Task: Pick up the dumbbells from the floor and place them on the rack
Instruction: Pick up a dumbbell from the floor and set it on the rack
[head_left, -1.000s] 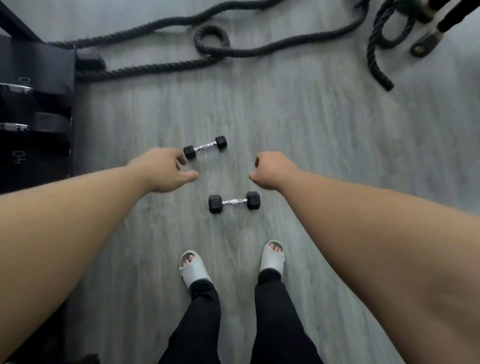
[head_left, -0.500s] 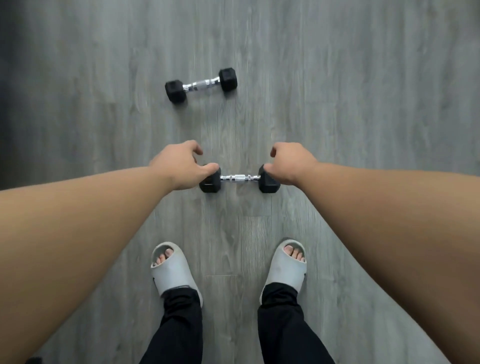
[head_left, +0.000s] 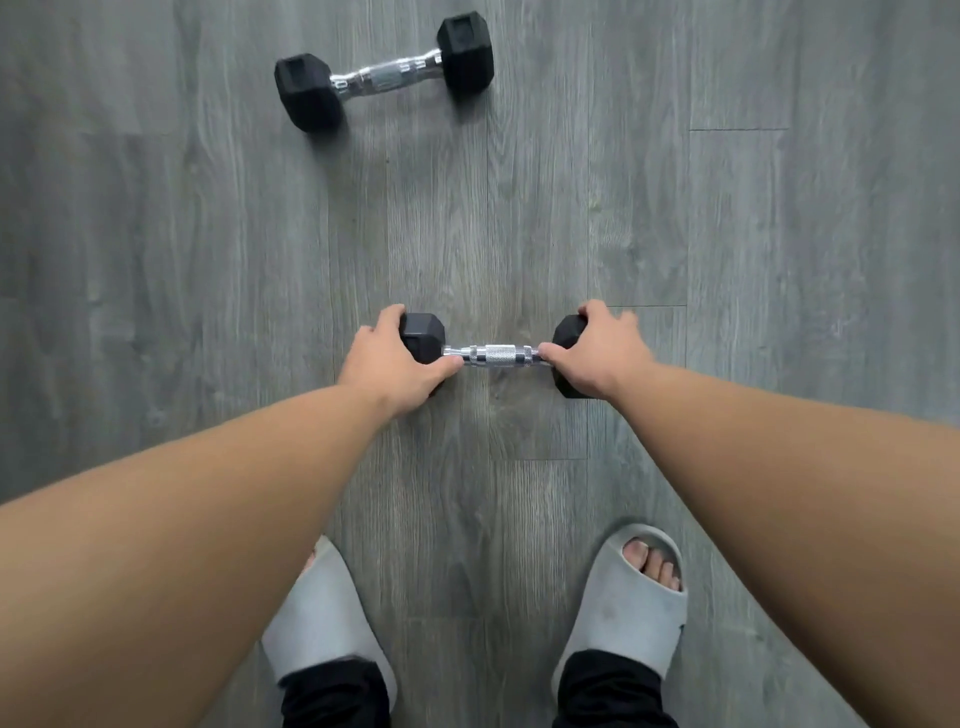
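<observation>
- Your left hand and right hand each clasp 1 black head of the near dumbbell; it lies on the floor
- The far dumbbell lies beyond the near dumbbell, well apart, untouched

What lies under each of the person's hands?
The left hand and right hand each cover one black head of the near dumbbell. Its chrome handle shows between them; the heads' outer faces are hidden.

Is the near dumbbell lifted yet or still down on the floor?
Cannot tell for sure. Both hands cup the near dumbbell by its heads, low over the floor.
</observation>
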